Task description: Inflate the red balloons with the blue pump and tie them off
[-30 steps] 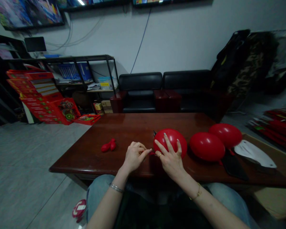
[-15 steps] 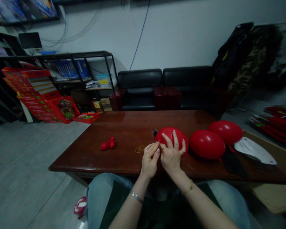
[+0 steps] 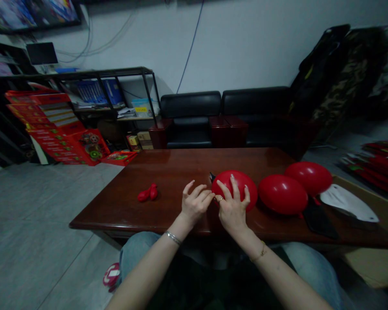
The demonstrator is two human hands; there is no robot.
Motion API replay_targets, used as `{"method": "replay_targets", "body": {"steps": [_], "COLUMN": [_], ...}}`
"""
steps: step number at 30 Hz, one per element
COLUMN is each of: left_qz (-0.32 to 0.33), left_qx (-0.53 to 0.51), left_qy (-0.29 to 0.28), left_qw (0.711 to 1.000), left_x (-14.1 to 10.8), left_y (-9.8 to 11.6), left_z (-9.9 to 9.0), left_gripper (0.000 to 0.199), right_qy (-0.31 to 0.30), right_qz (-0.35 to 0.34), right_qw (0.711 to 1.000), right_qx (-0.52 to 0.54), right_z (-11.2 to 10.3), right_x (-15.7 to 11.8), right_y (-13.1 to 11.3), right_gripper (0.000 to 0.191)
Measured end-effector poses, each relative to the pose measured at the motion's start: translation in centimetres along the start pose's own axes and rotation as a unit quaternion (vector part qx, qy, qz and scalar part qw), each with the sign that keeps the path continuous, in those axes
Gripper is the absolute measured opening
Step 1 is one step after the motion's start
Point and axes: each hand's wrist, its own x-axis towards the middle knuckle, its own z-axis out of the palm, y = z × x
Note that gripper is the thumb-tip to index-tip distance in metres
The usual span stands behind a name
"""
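A round, inflated red balloon (image 3: 252, 196) rests on the table in front of me. My right hand (image 3: 232, 211) lies over its near side, fingers spread on the skin, thumb and ring-finger side pinching at its neck. Close by on the left, my left hand (image 3: 195, 204) has bent fingers whose tips meet at the balloon's neck; whatever they pinch is too small to make out. Two more inflated red balloons, one nearer (image 3: 283, 194) and one farther (image 3: 308, 177), sit to the right. Farther left lie small uninflated red balloons (image 3: 148, 193).
The brown wooden table (image 3: 168, 165) spans the view. A small black object (image 3: 212, 176) pokes out behind the held balloon. At right are a black flat item (image 3: 320, 220), a white sheet (image 3: 347, 202) and a cardboard box (image 3: 383, 215). Black armchairs (image 3: 190, 107) stand beyond.
My left hand has shifted left, its index finger and elbow swinging outward. It now covers the thin yellowish rubber bands seen on the table before. My right hand stays on the balloon.
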Motion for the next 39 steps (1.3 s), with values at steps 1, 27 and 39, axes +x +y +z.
{"method": "replay_targets", "body": {"steps": [1, 27, 39], "left_qz": [0.005, -0.315, -0.089], "left_qx": [0.000, -0.334, -0.049], "left_qy": [-0.006, 0.075, -0.028], "left_qw": [1.000, 0.885, 0.994], "left_x": [0.2, -0.4, -2.1], "left_y": [-0.1, 3.3, 1.4], "left_z": [-0.4, 2.8, 2.9], "left_gripper": [0.025, 0.030, 0.032], "right_qy": [0.002, 0.051, -0.014], "right_qz": [-0.013, -0.033, -0.017], "right_qw": [1.000, 0.998, 0.999], "right_qx": [0.001, -0.013, -0.028], "right_z": [0.0, 2.2, 3.1], "right_x": [0.0, -0.6, -1.8], "right_y": [0.1, 1.3, 1.6], "right_gripper": [0.021, 0.019, 0.025]}}
